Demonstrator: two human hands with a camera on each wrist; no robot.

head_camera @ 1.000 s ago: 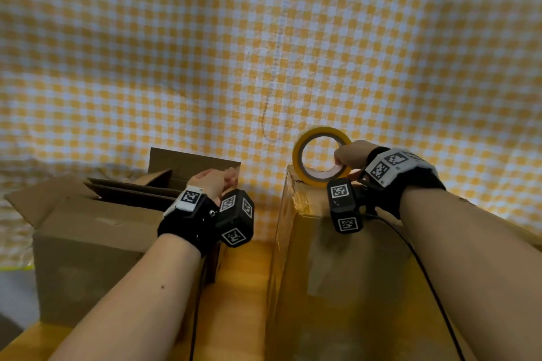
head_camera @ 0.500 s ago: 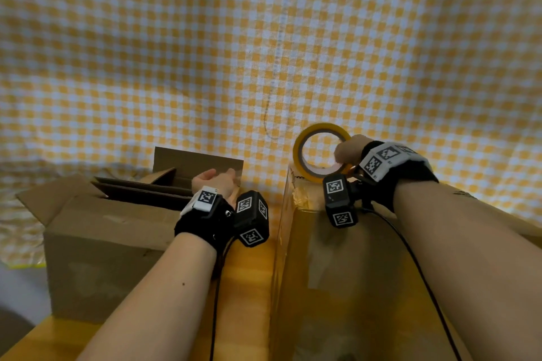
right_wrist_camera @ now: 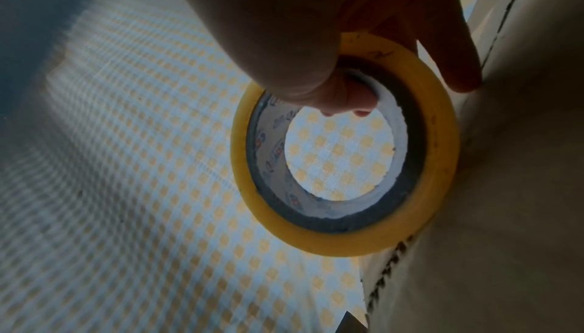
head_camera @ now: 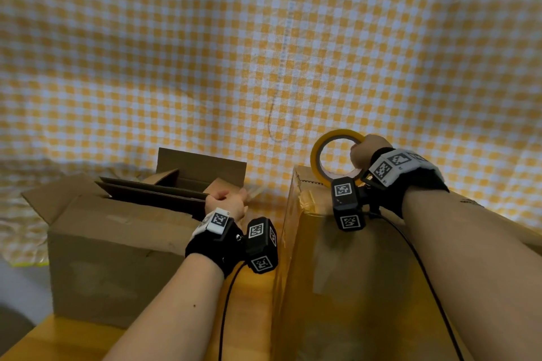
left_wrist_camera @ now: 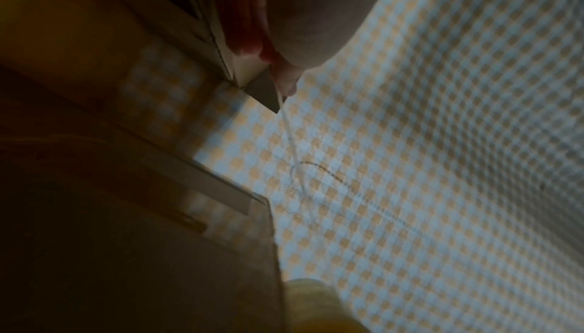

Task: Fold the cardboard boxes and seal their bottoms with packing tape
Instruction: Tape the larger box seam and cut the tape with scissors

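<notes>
My right hand (head_camera: pixel 365 152) grips a yellow packing tape roll (head_camera: pixel 315 155), fingers curled through its core (right_wrist_camera: pixel 344 103). The roll (right_wrist_camera: pixel 442 153) stands on edge at the far top edge of the closed cardboard box (head_camera: pixel 352 272) on the right, which has glossy tape on its far left corner. My left hand (head_camera: pixel 227 201) hovers over the near right corner of the open cardboard box (head_camera: pixel 117 243) on the left. Its fingertips (left_wrist_camera: pixel 284 83) pinch a thin pale strip of tape (left_wrist_camera: pixel 289 128) that runs off toward the right box.
Both boxes stand on a wooden table (head_camera: pixel 252 302) with a narrow gap between them. The left box has raised flaps and flat cardboard sheets (head_camera: pixel 152 193) inside. A yellow checked cloth (head_camera: pixel 264 38) hangs behind everything. Wrist cables trail down both forearms.
My left hand has drawn back a little toward me along the left box's corner. The right hand and the tape roll have stayed on the right box's far edge.
</notes>
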